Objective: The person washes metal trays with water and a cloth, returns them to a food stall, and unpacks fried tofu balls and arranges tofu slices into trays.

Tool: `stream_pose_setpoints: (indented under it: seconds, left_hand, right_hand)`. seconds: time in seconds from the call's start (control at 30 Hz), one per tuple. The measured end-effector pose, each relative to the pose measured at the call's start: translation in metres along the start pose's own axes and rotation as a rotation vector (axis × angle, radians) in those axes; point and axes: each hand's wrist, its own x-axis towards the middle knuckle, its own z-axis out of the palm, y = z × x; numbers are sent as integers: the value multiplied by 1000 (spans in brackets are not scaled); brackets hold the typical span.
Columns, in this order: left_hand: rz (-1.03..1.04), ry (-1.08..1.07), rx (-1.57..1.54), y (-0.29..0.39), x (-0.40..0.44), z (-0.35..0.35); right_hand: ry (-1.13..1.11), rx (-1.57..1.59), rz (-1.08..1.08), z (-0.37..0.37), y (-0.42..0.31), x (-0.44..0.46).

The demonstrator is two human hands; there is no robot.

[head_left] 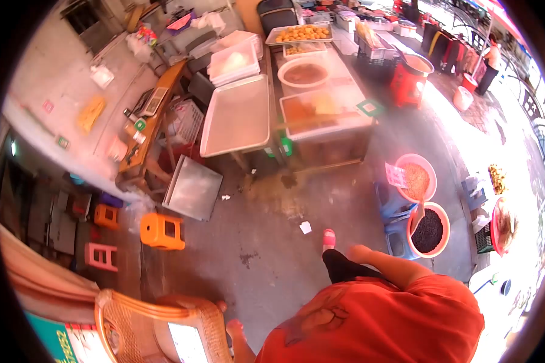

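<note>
My right hand (359,253) hangs low beside my dark trouser leg (339,266); its fingers are too small and blurred to make out. My left hand (235,328) is at the bottom, close to a wicker armchair (209,317); its fingers are unclear too. On the chair lies a flat white rectangular thing (186,342), its kind not readable. My red shirt (381,320) fills the lower middle. One foot in a pink slipper (329,238) steps forward on the grey floor.
Ahead stand a large metal tray (239,115) and a table with a basin of brown food (304,74). On the right, tubs of orange grains (416,180) and black grains (428,231) rest on blue stools (399,239). Orange stools (163,232) and a metal box (192,187) stand left.
</note>
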Motion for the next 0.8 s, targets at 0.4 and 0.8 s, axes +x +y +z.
stream_pose_setpoints:
  seconds: [0.4,0.8]
  left_hand:
    - [533,-317,267,188,81,310]
    - [773,-914,326,562,39,635]
  right_hand:
    - [415,254,206,-226,46,120]
    - [975,1020,135,-433,56,282]
